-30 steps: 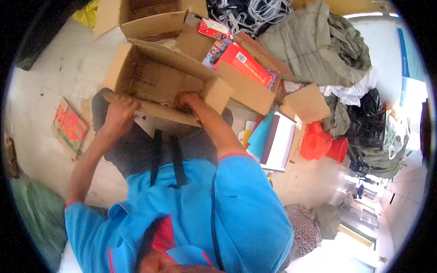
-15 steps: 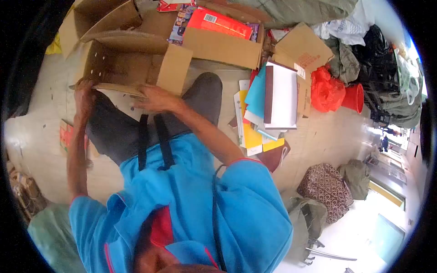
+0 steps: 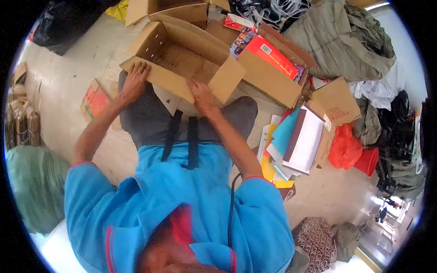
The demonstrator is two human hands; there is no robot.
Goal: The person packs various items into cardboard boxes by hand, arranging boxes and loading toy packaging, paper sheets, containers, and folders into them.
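Note:
An empty-looking cardboard box with its top flaps spread stands between my knees. My left hand has its fingers over the near flap, towards the flap's left end. Closer to the right end of the same flap, my right hand grips the edge, thumb and fingers bent around it. Beyond it to the right is a second cardboard box holding a red packet with a barcode label.
To the right lie stacked folders and papers, a white-lined tray, a red bag and a red bin. A red-green card lies left. Green sacking and bundled cardboard sit farther left.
The view has shifted, so the scene sits lower and to the right. My right hand has gone from lying spread over the flap to gripping its edge. My left hand stays at the flap.

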